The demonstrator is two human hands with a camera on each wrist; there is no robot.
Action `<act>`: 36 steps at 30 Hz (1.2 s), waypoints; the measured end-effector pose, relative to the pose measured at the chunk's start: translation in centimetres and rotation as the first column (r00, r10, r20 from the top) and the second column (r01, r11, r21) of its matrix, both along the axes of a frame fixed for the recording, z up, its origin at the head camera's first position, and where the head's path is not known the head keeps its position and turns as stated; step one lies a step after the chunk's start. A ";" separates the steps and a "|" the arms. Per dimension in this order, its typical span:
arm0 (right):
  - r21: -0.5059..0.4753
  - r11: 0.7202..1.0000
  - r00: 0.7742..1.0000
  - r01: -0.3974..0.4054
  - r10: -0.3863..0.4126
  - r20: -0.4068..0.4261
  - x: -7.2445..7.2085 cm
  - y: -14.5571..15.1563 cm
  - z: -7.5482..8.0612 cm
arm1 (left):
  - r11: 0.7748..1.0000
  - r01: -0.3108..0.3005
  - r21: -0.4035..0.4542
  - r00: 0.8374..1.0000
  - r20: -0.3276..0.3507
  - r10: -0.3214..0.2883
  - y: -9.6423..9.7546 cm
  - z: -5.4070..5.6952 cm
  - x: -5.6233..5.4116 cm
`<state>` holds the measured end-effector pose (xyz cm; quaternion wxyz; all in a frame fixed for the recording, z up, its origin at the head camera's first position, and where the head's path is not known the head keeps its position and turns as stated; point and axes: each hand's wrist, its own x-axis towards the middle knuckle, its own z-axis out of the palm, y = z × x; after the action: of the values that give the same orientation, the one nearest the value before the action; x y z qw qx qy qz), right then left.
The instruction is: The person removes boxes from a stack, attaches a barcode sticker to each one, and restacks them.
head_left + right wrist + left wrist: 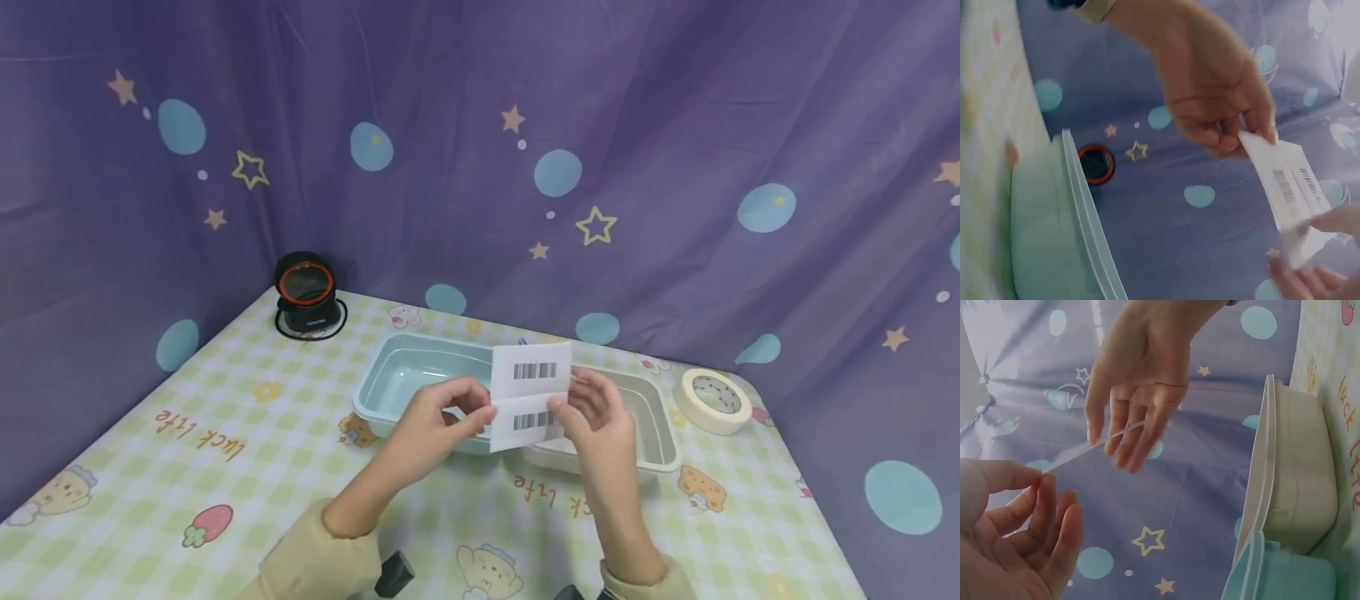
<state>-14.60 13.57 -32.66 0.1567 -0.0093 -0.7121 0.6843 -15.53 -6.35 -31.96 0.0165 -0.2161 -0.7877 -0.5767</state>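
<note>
A white paper sheet (531, 358), creased across its middle and printed with two barcodes, is held up above the bins. My left hand (435, 421) pinches its left edge between thumb and forefinger; the other fingers curl loosely in the left wrist view. On the opposite edge my right hand (606, 425) grips the sheet, thumb on the printed face and fingers behind. Seen from the left wrist, the paper (1085, 450) is almost edge-on. Both barcodes appear slanted on the sheet (1285, 187) in the right wrist view.
Behind the hands stand a light blue bin (367, 392) and, to its right, a beige bin (663, 433). A roll of cream tape (708, 417) lies at the right. A black device with a red ring (306, 292) stands back left, before a purple curtain (450, 167).
</note>
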 end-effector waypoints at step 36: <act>0.307 0.938 0.689 0.160 0.117 -0.715 0.1 -1.6 -1.1 | 0.998 -0.030 -0.061 0.987 -0.162 0.020 0.9 -0.4 1.9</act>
<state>-14.45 11.92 -33.75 0.4317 0.2802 -0.7007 0.4941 -13.60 -5.47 -32.36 0.0806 -0.2524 -0.8042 -0.5320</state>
